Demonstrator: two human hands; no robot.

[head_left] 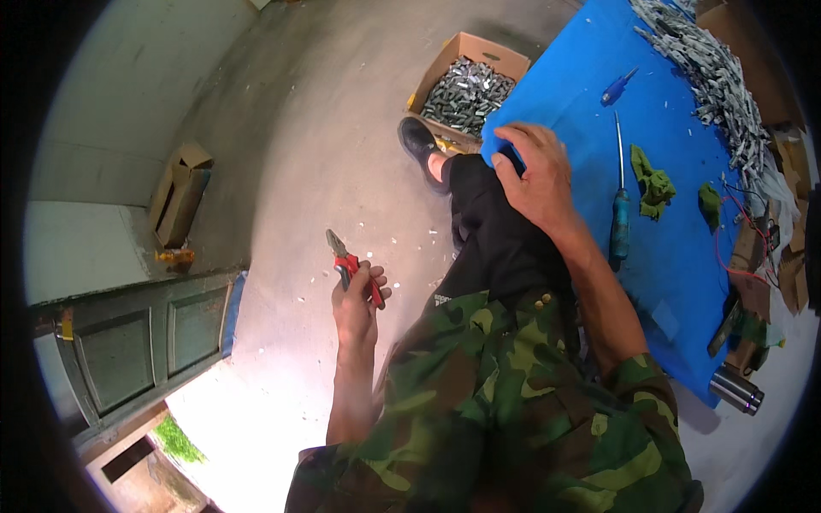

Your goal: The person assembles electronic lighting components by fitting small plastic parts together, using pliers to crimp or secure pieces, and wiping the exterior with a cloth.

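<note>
The left grip (354, 301) was closed around a pair of pliers (346, 263) by its red and black handles, the metal nose pointing up and away from the fingers; hand and pliers were above the floor (291, 171), well apart from the blue-covered counter (564, 90). The right grip (540, 175) was curved at the counter's left edge, with a gap between thumb and forefinger where blue showed; whether it held anything could not be told. To the right of that hand, a screwdriver (620, 224) with a teal handle lay on the counter, its shaft pointing toward the far end, and a smaller blue-handled tool (615, 91) lay beyond its tip. A crumpled green cloth (652, 185) was just beside the screwdriver, toward the right edge. Along the upper part of that edge lay a heap of grey strips (714, 77), with red and black wires (733, 256) further down. A shiny metal cylinder (737, 390) was just beside the bottom corner. Past the left edge, on the floor, stood a cardboard box (510, 61) filled with small metallic pieces (466, 96).
</note>
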